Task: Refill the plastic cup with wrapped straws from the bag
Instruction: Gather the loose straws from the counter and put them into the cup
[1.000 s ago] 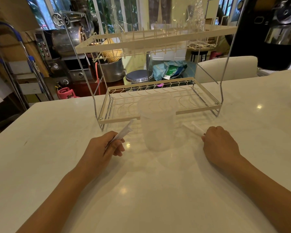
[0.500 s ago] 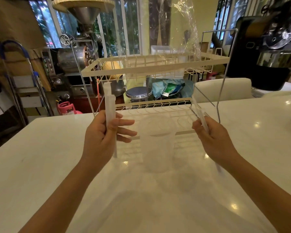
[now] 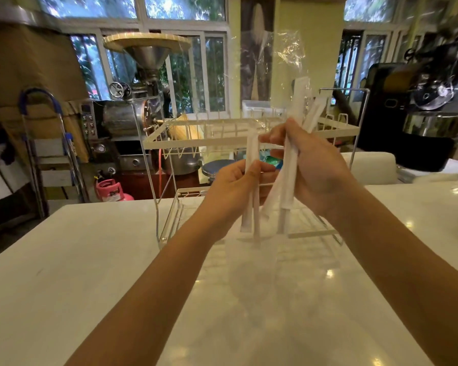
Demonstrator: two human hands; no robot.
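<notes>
Paper-wrapped straws fill both my hands, held up in front of me above the white desk (image 3: 95, 273). My left hand (image 3: 230, 191) has its fingers (image 3: 254, 169) curled round a thin pair of wrapped straws (image 3: 250, 180), which stand nearly upright with their lower ends hanging below my palm. My right hand (image 3: 315, 170) grasps a thicker bundle of wrapped straws (image 3: 291, 165) that leans a little; its upper ends reach above my knuckles, toward the clear plastic bag (image 3: 278, 56) that stands crumpled on the top tier of the wire dish rack (image 3: 196, 138). The two bunches are just beside each other, almost touching at my fingertips.

The plastic cup (image 3: 259, 233) is hard to make out: I judge that the faint translucent shape below my hands, in front of the rack's lower tier, is it, but the blur and the straws in front leave me unsure of its rim.

As I read it, I am at the gathering step: straws out of the bag, not yet in the cup. Next I would join the two bunches into one, line their lower ends up, and lower them straight down into the cup's mouth. That calls for a steady aim, since a light cup could tip if the ends catch its rim.
</notes>
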